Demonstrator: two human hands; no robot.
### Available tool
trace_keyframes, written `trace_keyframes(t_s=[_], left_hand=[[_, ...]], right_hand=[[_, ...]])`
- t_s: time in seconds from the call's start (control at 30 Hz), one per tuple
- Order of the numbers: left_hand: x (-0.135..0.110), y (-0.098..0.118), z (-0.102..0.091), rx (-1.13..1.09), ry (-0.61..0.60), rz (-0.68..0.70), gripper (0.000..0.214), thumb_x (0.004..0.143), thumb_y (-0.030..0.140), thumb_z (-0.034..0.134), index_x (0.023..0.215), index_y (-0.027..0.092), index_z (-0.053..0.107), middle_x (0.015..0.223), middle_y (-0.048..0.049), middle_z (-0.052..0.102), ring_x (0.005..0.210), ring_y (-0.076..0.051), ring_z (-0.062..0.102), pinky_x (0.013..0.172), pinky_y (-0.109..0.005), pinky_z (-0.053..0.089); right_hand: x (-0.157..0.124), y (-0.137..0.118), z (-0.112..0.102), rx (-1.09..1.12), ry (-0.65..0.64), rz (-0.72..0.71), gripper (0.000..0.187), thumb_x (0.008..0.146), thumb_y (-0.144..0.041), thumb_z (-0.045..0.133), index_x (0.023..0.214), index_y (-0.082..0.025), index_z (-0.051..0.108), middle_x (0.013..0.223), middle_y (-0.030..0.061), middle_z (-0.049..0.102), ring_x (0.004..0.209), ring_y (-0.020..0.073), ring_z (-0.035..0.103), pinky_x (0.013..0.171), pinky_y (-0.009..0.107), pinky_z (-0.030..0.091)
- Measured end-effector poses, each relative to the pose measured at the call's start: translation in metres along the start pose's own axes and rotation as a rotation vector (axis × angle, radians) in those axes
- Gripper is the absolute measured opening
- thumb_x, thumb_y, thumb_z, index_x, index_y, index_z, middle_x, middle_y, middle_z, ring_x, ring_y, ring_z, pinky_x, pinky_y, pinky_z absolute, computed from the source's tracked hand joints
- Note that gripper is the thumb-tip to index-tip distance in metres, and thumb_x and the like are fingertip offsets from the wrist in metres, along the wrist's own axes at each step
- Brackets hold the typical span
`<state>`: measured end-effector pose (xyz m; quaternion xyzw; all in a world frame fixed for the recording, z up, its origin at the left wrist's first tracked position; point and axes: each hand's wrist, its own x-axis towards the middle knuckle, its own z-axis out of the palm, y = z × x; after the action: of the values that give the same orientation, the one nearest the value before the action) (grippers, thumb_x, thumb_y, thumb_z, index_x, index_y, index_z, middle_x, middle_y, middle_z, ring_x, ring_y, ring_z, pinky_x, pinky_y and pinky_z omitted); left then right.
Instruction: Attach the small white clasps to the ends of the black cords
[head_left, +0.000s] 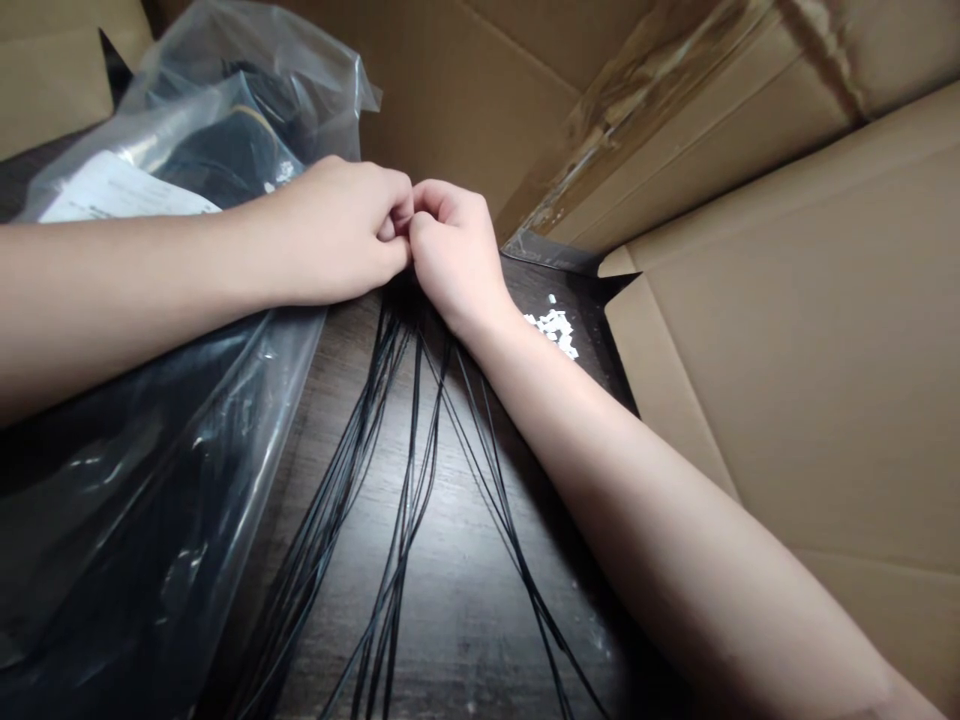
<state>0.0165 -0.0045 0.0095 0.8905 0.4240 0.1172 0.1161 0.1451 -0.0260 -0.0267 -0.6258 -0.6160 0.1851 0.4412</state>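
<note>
My left hand (352,230) and my right hand (457,240) meet at the fingertips above the dark table. Both are closed in a pinch; whatever lies between the fingers is hidden by the hands themselves. Just below them, several thin black wires (405,480) fan out over the wood grain toward the near edge in loose bunches. Their far ends run under my hands and cannot be seen. Beyond my right wrist lies a small heap of tiny white pieces (555,328), partly covered by the forearm.
On the left, a large clear plastic bag (247,440) with dark contents reaches under my left forearm. A white paper label (124,188) shows at its upper part. Cardboard walls (795,330) with brown tape (600,130) stand at the back and right of the dark table (457,540).
</note>
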Motion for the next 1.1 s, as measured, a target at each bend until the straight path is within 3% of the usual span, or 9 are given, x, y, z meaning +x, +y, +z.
trace_keyframes(t_s=[0.33, 0.57, 0.8, 0.97, 1.1], left_hand=[[0.0017, -0.0001, 0.0013, 0.05, -0.01, -0.01, 0.03, 0.082, 0.028, 0.04, 0.096, 0.015, 0.064, 0.082, 0.0041, 0.057, 0.098, -0.018, 0.066, 0.096, -0.039, 0.048], [0.0003, -0.0029, 0.0004, 0.034, 0.032, 0.063, 0.019, 0.082, 0.024, 0.048, 0.091, 0.017, 0.063, 0.081, -0.0021, 0.063, 0.092, -0.025, 0.067, 0.089, -0.038, 0.051], [0.0034, -0.001, 0.0017, 0.08, 0.025, 0.048, 0.02, 0.082, 0.023, 0.049, 0.093, 0.016, 0.064, 0.082, -0.0034, 0.062, 0.097, -0.03, 0.068, 0.091, -0.043, 0.052], [0.0028, 0.0042, -0.0004, 0.105, 0.019, 0.002, 0.025, 0.08, 0.023, 0.049, 0.097, 0.016, 0.066, 0.078, -0.0006, 0.054, 0.103, -0.037, 0.067, 0.093, -0.055, 0.051], [0.0044, 0.005, 0.0014, 0.133, 0.026, -0.024, 0.032, 0.078, 0.024, 0.046, 0.101, 0.016, 0.067, 0.076, 0.0005, 0.05, 0.106, -0.038, 0.066, 0.093, -0.057, 0.05]], right_hand=[[-0.0009, -0.0006, 0.0001, 0.001, -0.004, 0.003, 0.022, 0.076, -0.009, 0.036, 0.07, -0.019, 0.055, 0.072, -0.0025, 0.058, 0.082, 0.0131, 0.057, 0.079, 0.025, 0.042], [-0.0003, 0.0007, -0.0008, 0.004, -0.003, -0.01, 0.02, 0.075, -0.008, 0.042, 0.066, -0.022, 0.053, 0.074, 0.0011, 0.065, 0.078, 0.0151, 0.058, 0.075, 0.025, 0.044], [0.0021, -0.0002, -0.0023, -0.035, -0.005, 0.009, 0.021, 0.078, -0.009, 0.044, 0.066, -0.024, 0.052, 0.076, -0.0005, 0.065, 0.082, 0.0161, 0.06, 0.074, 0.026, 0.045], [0.0052, 0.0009, -0.0015, -0.03, -0.005, 0.024, 0.022, 0.079, -0.008, 0.047, 0.063, -0.024, 0.05, 0.074, -0.0012, 0.063, 0.08, 0.0155, 0.059, 0.07, 0.026, 0.042], [0.0069, 0.0039, -0.0008, 0.018, 0.014, 0.014, 0.019, 0.076, -0.011, 0.05, 0.061, -0.022, 0.048, 0.07, -0.0018, 0.058, 0.076, 0.0143, 0.055, 0.069, 0.026, 0.039]])
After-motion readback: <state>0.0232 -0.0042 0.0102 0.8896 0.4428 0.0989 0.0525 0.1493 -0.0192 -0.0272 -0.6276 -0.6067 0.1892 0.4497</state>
